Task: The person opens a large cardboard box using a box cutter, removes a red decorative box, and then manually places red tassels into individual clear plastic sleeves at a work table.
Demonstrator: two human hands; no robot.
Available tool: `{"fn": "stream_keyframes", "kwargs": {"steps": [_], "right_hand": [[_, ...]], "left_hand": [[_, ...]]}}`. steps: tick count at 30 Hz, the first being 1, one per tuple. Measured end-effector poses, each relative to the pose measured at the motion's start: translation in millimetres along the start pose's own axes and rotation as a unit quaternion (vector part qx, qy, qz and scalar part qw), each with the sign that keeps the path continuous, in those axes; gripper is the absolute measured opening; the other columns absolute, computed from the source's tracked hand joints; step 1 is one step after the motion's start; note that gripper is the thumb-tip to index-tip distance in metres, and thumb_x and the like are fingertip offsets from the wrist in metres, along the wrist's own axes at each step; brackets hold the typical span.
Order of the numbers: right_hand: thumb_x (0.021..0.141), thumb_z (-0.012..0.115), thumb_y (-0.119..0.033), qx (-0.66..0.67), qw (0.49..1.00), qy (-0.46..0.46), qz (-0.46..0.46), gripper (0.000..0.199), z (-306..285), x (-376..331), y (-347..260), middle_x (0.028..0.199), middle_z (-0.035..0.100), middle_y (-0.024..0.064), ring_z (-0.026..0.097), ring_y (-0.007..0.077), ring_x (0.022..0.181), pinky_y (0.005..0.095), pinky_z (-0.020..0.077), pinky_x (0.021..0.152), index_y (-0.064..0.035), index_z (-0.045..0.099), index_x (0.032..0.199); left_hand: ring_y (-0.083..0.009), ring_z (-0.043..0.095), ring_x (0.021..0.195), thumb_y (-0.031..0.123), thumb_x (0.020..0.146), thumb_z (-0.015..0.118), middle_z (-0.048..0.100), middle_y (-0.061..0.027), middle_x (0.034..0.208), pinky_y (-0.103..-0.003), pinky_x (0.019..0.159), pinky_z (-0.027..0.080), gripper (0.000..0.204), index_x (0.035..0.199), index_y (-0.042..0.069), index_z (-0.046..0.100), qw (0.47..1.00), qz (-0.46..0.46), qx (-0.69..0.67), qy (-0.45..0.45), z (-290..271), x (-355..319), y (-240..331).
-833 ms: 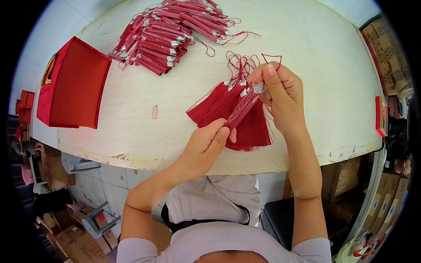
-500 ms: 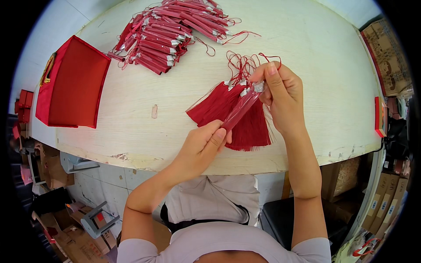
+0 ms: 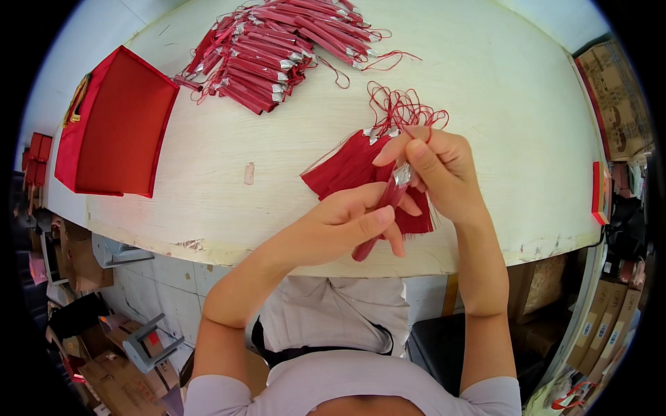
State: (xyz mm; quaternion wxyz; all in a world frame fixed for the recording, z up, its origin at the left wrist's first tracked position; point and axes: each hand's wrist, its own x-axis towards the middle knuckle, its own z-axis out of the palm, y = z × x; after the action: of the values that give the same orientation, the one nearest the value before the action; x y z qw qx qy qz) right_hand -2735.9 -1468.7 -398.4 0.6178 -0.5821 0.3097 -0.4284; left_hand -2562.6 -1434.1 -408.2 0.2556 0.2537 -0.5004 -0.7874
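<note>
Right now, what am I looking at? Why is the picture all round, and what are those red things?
The picture comes from a camera worn on a person's head, looking down at their own two arms. Its wide lens bends everything round. The left hand and the right hand hold one red tassel in a clear sleeve between them. Under them on the pale table lies a loose bunch of red tassels with thin red cords. Farther away sits a pile of wrapped tassels, and at the left a flat red box.
</note>
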Motion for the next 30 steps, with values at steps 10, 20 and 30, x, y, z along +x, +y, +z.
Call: {"fn": "stream_keyframes", "kwargs": {"steps": [10, 20, 30], "right_hand": [[0.09, 0.045, -0.015, -0.089, 0.992, 0.034, -0.086, 0.025, 2, 2, 8, 0.06, 0.051, -0.0011, 0.04, 0.0053, 0.053, 0.0202, 0.0329, 0.047, -0.0016, 0.056, 0.072], [0.092, 0.042, -0.02, -0.088, 0.984, 0.119, -0.102, 0.03, -1, 1, 8, 0.059, 0.046, -0.002, 0.035, 0.0041, 0.047, 0.0189, 0.0304, 0.044, -0.0024, 0.051, 0.07], [0.093, 0.037, -0.029, 0.177, 0.974, 0.065, -0.126, 0.035, -18, 0, -8, 0.061, 0.046, 0.0029, 0.048, 0.0116, 0.05, 0.0229, 0.0375, 0.045, -0.0054, 0.045, 0.068]], "left_hand": [[-0.0047, 0.02, 0.047, 0.037, 0.093, 0.032, 0.021, 0.0056, 0.058, -0.019, 0.038, 0.015, 0.033, 0.077, 0.009, 0.037, 0.978, -0.034, -0.204, 0.028, 12, 5, 4], [-0.0042, 0.02, 0.047, 0.039, 0.092, 0.035, 0.023, 0.0054, 0.058, -0.019, 0.039, 0.013, 0.033, 0.075, 0.011, 0.035, 0.979, -0.037, -0.199, 0.016, 13, 1, -9], [-0.02, 0.051, 0.063, 0.033, 0.091, 0.039, 0.053, -0.0059, 0.072, -0.03, 0.059, 0.041, 0.03, 0.088, 0.005, 0.049, 0.914, -0.058, 0.328, -0.23, -14, -60, -20]]}}
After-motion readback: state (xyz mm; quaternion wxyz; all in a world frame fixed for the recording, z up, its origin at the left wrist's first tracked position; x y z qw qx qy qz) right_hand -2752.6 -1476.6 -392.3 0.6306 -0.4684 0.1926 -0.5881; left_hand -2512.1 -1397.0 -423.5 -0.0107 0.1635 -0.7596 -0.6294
